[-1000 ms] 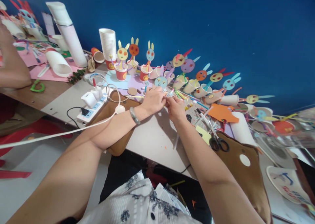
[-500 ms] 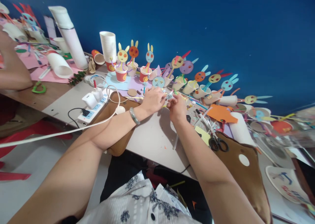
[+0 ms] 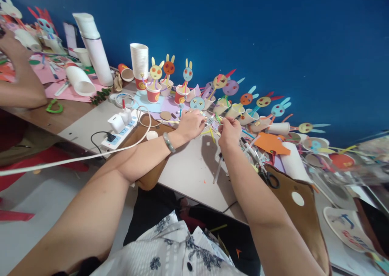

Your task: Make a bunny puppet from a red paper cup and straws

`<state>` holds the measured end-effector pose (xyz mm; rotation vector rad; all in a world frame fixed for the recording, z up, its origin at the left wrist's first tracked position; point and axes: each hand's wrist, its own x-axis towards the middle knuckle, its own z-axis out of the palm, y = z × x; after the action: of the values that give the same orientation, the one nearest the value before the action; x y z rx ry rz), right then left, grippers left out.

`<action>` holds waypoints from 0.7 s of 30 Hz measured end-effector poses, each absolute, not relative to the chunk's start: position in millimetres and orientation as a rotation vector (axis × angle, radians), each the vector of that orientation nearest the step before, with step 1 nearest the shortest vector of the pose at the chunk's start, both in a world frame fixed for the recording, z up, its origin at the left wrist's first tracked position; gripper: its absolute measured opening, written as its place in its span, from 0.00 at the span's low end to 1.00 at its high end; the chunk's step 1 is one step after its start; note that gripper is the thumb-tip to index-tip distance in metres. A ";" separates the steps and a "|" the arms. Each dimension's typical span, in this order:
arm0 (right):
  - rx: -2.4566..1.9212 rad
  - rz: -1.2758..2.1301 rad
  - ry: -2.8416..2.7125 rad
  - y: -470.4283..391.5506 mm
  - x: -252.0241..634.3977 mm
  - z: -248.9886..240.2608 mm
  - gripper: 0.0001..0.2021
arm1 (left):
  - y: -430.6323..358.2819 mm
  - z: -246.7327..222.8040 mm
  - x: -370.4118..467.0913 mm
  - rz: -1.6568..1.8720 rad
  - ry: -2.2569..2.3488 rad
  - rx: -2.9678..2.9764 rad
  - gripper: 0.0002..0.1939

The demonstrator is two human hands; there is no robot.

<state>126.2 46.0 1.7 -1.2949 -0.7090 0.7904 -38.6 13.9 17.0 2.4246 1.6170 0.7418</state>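
Observation:
My left hand [image 3: 191, 124], with a bangle on the wrist, is over the table among paper craft pieces. Its fingers are curled in a pinch around a small pale paper piece [image 3: 210, 120] with dark marks. To its right is my right hand [image 3: 229, 131], fingertips pressed together; whatever they pinch is too small to make out. A blue paper face [image 3: 197, 103] with drawn features stands just behind my left hand. Thin yellow strips [image 3: 212, 136] lie on the table between the hands.
Paper cups with rabbit-faced figures [image 3: 156, 72] line the blue wall. At left are a power strip [image 3: 121, 135] with a white cable, a white flask [image 3: 96, 57] and another person's arm [image 3: 22, 81]. Scissors [image 3: 272, 179] and a brown pouch [image 3: 299, 217] lie at right.
My right hand has moved right, away from my left hand, widening the gap between them. The left hand stays near the small paper piece. The view has shifted slightly.

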 end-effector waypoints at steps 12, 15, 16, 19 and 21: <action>-1.339 0.562 -0.645 46.6 201.5 45.1 0.14 | 12.8 17.9 -37.5 0.719 1.622 2.428 0.19; -1.323 0.526 -0.620 33.1 217.4 56.8 0.13 | 14.4 15.4 -36.8 0.751 1.621 2.430 0.19; -1.315 0.517 -0.621 27.5 220.9 60.1 0.13 | 15.1 14.4 -36.5 0.758 1.621 2.430 0.18; -1.273 0.511 -0.659 9.1 227.2 65.1 0.13 | 16.5 11.9 -36.1 0.770 1.623 2.431 0.17; -1.249 0.530 -0.716 -3.5 229.2 63.6 0.12 | 16.7 10.9 -36.3 0.783 1.618 2.436 0.17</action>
<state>229.2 -3.5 63.6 -1.2494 -0.7159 0.5300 -36.3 16.7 10.9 2.4357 1.6183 0.7833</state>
